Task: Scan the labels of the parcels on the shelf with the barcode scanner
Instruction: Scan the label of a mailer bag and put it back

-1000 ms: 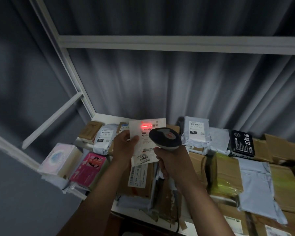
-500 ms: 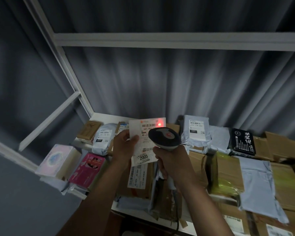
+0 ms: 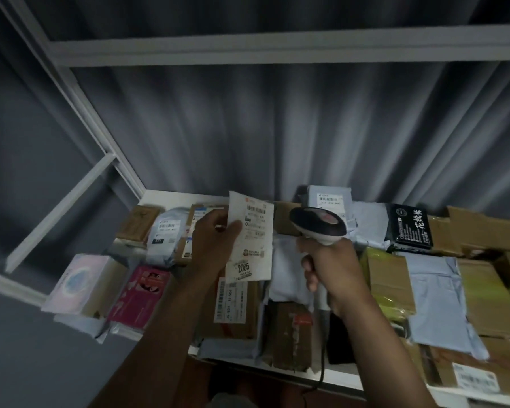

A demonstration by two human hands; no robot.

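the barcode scanner (image 3: 318, 225) sits right of the frame's centre, its dark head with a pale red-marked patch on top tilted toward the upper left, its pale handle wrapped by the curled fingers of the right hand (image 3: 331, 270). a dark cable (image 3: 323, 363) drops from the handle toward the bottom edge. just left of it, the left hand (image 3: 215, 245) pinches a white parcel (image 3: 249, 237) by its left edge, thumb across the face, holding it upright above the shelf (image 3: 171, 195). its label shows a barcode near the top, small blurred print below, a round logo, and "2005" in bold near the bottom.

under that parcel lies a brown box (image 3: 233, 307) with a long white label reading "js-s04" beside a barcode. in the left middle of the frame a grey mailer bag (image 3: 164, 234) carries a barcode label and a dark tag reading "231". beyond the scanner, a pale mailer (image 3: 330, 198) stands against the grey curtain (image 3: 277, 128); its label print is too blurred to read surely. to the right a black packet (image 3: 409, 226) bears large white chinese characters. at the lower left lie a pink box (image 3: 140, 295) and a pale pastel box (image 3: 77, 284), their print unreadable. cardboard boxes (image 3: 483, 293) and a light grey bag (image 3: 436, 301) fill the right side, and a barcode label (image 3: 477, 381) shows at the lower right corner.
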